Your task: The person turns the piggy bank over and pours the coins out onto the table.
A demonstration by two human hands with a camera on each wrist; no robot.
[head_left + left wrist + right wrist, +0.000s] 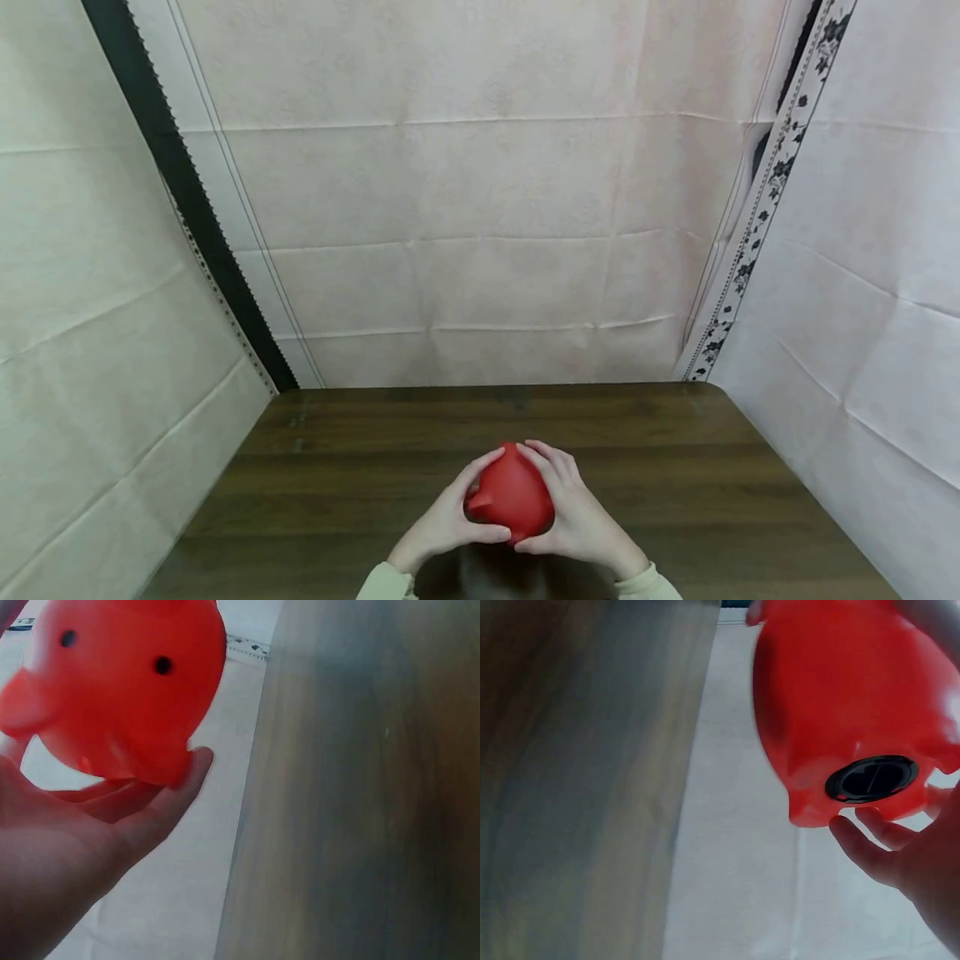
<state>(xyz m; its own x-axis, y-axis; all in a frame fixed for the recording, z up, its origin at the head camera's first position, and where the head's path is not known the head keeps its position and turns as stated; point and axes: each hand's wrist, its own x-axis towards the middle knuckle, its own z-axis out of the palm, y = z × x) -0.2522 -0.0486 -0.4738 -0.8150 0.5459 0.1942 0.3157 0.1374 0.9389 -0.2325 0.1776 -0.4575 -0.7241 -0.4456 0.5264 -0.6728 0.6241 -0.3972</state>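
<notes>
A round red piggy bank (519, 492) is held between both hands close over the table. My left hand (450, 518) grips its left side, thumb near the lower edge and fingers toward the top. On the opposite side, my right hand (576, 510) grips it the same way. The left wrist view shows the piggy bank's face (112, 667), with two black eyes and a protruding snout. In the right wrist view, a round black plug (872, 779) sits in its underside, and the right fingertips lie right beside that plug.
The dark brown wooden table (360, 467) has a straight far edge with rounded corners. Creased pale cloth walls (480, 192) stand behind it and on both sides, with a black strip (202, 208) at left and a floral border (772, 183) at right.
</notes>
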